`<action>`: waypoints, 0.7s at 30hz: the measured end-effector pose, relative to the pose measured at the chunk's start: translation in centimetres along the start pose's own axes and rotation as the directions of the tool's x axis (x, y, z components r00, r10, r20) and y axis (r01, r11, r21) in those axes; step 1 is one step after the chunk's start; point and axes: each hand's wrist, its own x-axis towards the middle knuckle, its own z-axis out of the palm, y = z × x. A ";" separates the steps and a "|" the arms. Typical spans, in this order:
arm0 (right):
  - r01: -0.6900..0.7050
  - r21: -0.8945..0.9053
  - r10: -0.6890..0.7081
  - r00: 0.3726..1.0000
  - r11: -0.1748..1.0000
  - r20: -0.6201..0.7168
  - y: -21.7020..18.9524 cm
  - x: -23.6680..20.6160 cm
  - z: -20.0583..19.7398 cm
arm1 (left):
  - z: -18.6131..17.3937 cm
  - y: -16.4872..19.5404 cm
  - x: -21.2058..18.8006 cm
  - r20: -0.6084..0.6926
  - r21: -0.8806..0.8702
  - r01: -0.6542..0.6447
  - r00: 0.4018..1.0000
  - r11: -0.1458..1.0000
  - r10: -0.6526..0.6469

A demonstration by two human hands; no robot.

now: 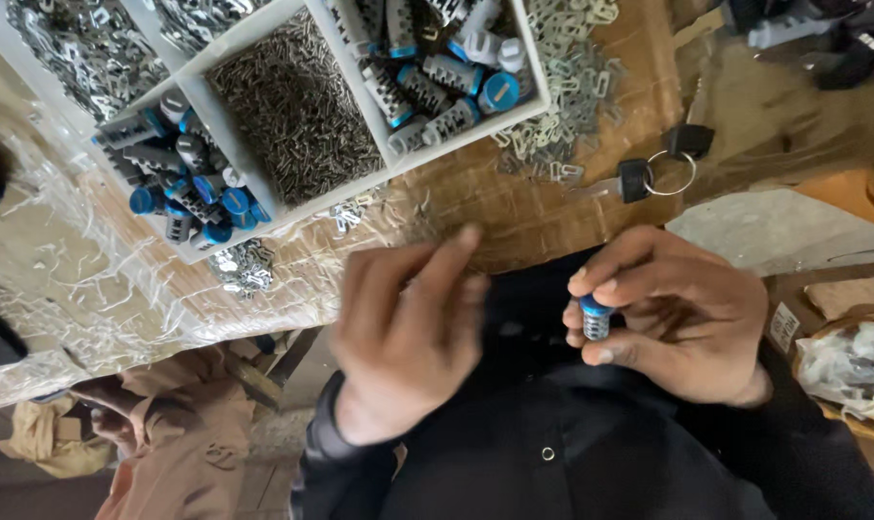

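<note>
My right hand (682,313) pinches a small metal lock cylinder with a blue cap (596,318) between thumb and fingers, close to my dark jacket. My left hand (408,332) is blurred, its fingers raised and apart, back toward the camera, holding nothing that I can see. It hovers just below the table edge, under the white divided tray (538,67). The tray's compartments hold blue-capped cylinders (191,183), more cylinders (437,67) and a heap of tiny metal pins (297,111).
Loose flat metal plates (562,96) lie scattered on the woven table surface right of the tray. A pair of black-headed keys on a ring (663,169) lies beside them. Crinkled clear plastic (90,279) covers the left. A basket with plastic bags (856,371) sits at the right.
</note>
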 end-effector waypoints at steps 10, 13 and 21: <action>0.031 -0.080 -0.030 0.999 0.996 0.016 -0.9 0.6 0.5 | 1.0 -1.3 -1.9 0.058 -0.069 -0.021 0.998 0.997 0.025; 0.011 -0.072 -0.010 1.000 0.997 0.022 -0.2 0.3 0.8 | 1.6 -1.3 -2.1 0.029 0.206 -0.059 0.998 0.977 0.054; 0.044 -0.072 -0.039 0.997 0.996 0.064 0.0 0.6 1.5 | 2.9 -2.9 -4.8 -0.006 0.236 -0.101 0.994 0.966 0.105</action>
